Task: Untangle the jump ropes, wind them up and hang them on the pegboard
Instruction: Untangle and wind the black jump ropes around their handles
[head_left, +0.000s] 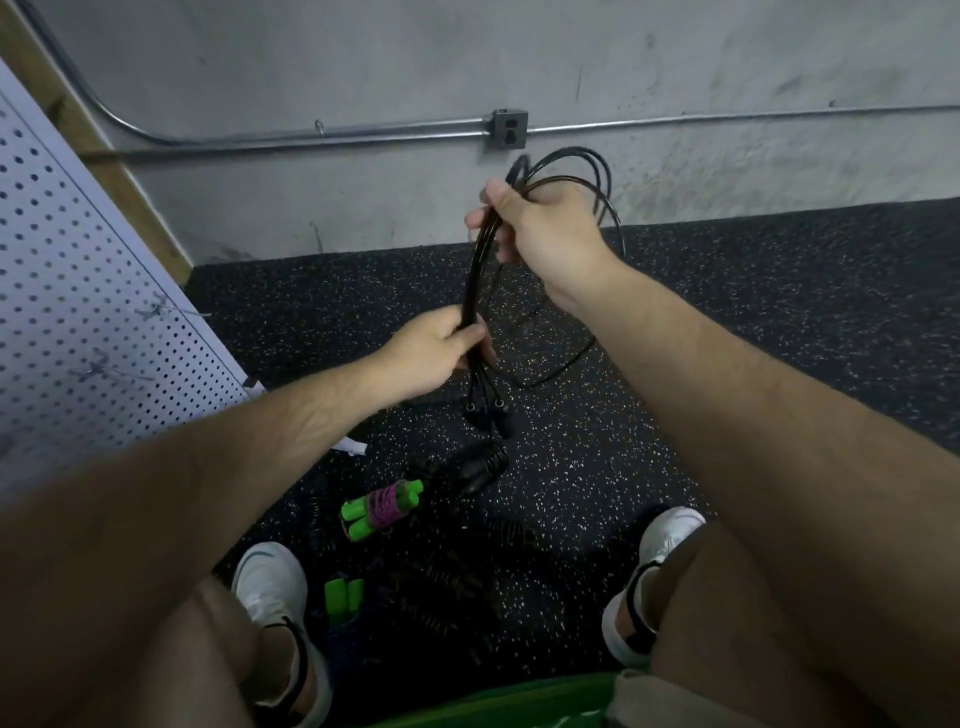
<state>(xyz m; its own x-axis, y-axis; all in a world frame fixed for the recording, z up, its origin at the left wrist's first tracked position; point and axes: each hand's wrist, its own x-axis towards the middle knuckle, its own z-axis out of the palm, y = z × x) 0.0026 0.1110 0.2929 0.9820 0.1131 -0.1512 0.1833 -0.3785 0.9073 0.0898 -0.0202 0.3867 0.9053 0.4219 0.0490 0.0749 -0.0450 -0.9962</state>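
Head view: both hands hold one black jump rope (475, 283) gathered into a long bundle. The right hand (545, 234) grips its upper loops at 12 o'clock, and the left hand (434, 353) is curled round the strands lower down — the rope's handles (485, 410) dangle just beneath it. The pegboard (78, 270) is at 9 o'clock. At 6 o'clock, on the speckled floor (597, 441), lies a green-handled jump rope (382, 506) wound with purple cord.

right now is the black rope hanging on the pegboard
No, the left hand and right hand hold the black rope, apart from the pegboard.
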